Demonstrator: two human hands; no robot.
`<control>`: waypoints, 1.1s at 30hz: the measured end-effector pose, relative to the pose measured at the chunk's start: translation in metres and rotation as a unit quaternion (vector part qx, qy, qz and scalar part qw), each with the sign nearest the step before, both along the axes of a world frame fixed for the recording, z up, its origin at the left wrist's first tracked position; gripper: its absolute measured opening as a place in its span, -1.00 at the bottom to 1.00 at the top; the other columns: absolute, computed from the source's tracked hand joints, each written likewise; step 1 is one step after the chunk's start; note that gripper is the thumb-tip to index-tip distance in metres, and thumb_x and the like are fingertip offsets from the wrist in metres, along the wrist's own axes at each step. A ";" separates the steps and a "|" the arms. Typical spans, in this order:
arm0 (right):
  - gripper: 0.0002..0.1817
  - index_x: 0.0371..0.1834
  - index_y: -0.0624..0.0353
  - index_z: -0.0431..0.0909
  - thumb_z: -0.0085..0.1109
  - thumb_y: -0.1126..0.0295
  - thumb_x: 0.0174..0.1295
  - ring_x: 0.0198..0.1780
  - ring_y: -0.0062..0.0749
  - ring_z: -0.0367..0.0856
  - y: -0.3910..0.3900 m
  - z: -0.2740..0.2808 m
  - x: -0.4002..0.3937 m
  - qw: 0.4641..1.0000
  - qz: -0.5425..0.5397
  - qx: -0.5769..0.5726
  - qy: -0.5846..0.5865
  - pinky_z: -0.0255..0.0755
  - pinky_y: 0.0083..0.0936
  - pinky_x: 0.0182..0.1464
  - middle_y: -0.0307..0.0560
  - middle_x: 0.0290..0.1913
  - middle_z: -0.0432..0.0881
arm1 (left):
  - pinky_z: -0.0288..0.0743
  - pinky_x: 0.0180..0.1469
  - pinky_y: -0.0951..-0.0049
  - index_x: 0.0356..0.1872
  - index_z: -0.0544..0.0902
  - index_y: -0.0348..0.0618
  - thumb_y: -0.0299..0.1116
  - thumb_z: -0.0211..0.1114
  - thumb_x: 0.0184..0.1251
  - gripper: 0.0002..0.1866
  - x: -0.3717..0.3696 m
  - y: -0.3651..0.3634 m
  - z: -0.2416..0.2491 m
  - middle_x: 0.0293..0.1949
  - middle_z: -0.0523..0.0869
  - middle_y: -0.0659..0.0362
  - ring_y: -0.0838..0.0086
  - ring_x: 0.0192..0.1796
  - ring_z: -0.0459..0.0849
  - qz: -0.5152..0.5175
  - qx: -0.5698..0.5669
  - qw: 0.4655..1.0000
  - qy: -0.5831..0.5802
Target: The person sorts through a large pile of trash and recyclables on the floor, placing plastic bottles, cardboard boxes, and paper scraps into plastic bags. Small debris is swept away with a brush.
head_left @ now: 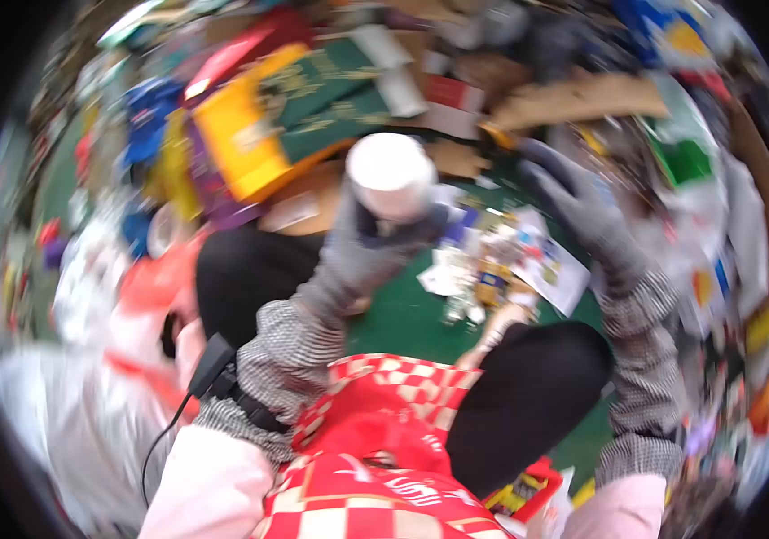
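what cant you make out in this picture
- Head view: lower part of the white container, hidden by the fingers of the left hand around it.
- Head view: gold markings on the dark green packaging, too blurred to read.
- Head view: single pieces in the pile of scraps, many too small and blurred to name.
- Head view: the rest of the blue-and-yellow packaging, cut off by the top edge.

My left hand [362, 225] and right hand [582, 207] wear matt grey cloth gloves [339, 269]. The white tub [391, 171] in my left hand looks like smooth plastic. Beyond it, the yellow-and-green box [326, 103] looks like printed card; beyond my right hand is matt brown cardboard [582, 101]. Left of my left hand, a translucent bag [92, 292] looks like crinkled, glossy plastic.
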State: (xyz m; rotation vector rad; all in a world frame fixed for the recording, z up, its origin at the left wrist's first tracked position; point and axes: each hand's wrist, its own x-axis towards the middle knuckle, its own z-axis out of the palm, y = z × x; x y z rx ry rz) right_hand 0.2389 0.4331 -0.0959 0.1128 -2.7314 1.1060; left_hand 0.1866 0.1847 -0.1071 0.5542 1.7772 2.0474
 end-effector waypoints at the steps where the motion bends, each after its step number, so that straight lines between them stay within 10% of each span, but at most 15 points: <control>1: -0.59 0.06 0.35 0.42 0.02 0.28 0.25 -0.02 -0.19 0.57 -0.028 0.008 -0.006 0.992 -0.026 -0.114 -0.053 0.39 -0.43 0.07 0.12 -0.05 0.58 | 0.47 0.02 0.43 0.17 0.24 -0.15 -0.41 0.48 -0.05 -0.26 0.010 -0.026 0.005 -0.05 0.53 0.12 0.43 -0.02 0.54 0.027 -0.030 0.998 0.041; 5: -0.56 0.04 0.24 0.46 0.14 0.26 0.11 -0.14 -0.03 0.56 -0.091 -0.038 -0.011 0.960 0.241 0.134 -0.040 0.43 -0.29 -0.10 0.18 -0.16 0.58 | 0.41 0.10 0.31 0.16 0.29 -0.22 -0.27 0.54 -0.20 -0.17 0.084 -0.137 0.050 0.07 0.48 -0.03 0.21 0.09 0.53 0.190 -0.172 0.874 0.414; 9: -0.61 -0.14 0.13 0.56 0.10 0.09 0.09 -0.18 -0.04 0.59 -0.091 -0.058 -0.003 0.862 0.353 0.244 -0.268 0.46 -0.25 -0.13 0.06 -0.29 0.63 | 0.41 0.11 0.29 0.16 0.32 -0.23 -0.23 0.56 -0.21 -0.16 0.202 -0.252 0.059 0.04 0.52 0.02 0.25 0.08 0.55 0.279 -0.221 0.908 0.222; 18: -0.66 -0.22 0.21 0.55 0.08 0.15 0.13 -0.37 -0.16 0.63 -0.110 -0.097 -0.063 0.837 0.370 0.308 -0.261 0.43 -0.34 -0.29 0.11 -0.43 0.61 | 0.46 0.00 0.44 0.18 0.24 -0.14 -0.43 0.51 -0.13 -0.21 0.411 -0.362 -0.059 -0.05 0.49 0.15 0.47 -0.02 0.51 0.705 -0.315 0.636 -0.002; 21: -0.66 -0.22 0.22 0.56 0.09 0.15 0.13 -0.34 -0.14 0.63 -0.098 -0.124 -0.086 0.846 0.332 0.280 -0.307 0.44 -0.35 -0.25 0.11 -0.41 0.62 | 0.49 -0.14 0.52 0.14 0.29 -0.21 -0.43 0.49 -0.10 -0.28 0.449 -0.387 -0.081 -0.09 0.50 0.16 0.50 -0.13 0.53 0.820 -0.135 0.556 -0.002; 25: -0.68 -0.17 0.27 0.58 0.12 0.25 0.14 -0.32 -0.52 0.60 -0.085 -0.131 -0.087 0.863 0.327 0.264 -0.282 0.45 -0.52 -0.23 -0.14 -0.37 0.68 | 0.51 -0.33 0.54 0.11 0.30 -0.21 -0.49 0.48 -0.12 -0.29 0.514 -0.442 -0.101 -0.16 0.54 0.15 0.52 -0.27 0.57 0.894 -0.086 0.439 -0.041; 33: -0.61 -0.11 0.17 0.58 0.16 0.14 0.10 -0.08 -0.20 0.61 -0.024 -0.160 -0.091 0.832 0.315 0.347 -0.298 0.45 -0.40 -0.04 0.03 -0.20 0.64 | 0.54 -0.36 0.47 0.23 0.22 -0.10 -0.34 0.52 -0.12 -0.16 0.580 -0.514 -0.164 -0.11 0.56 0.08 0.43 -0.24 0.63 0.918 -0.081 0.363 -0.135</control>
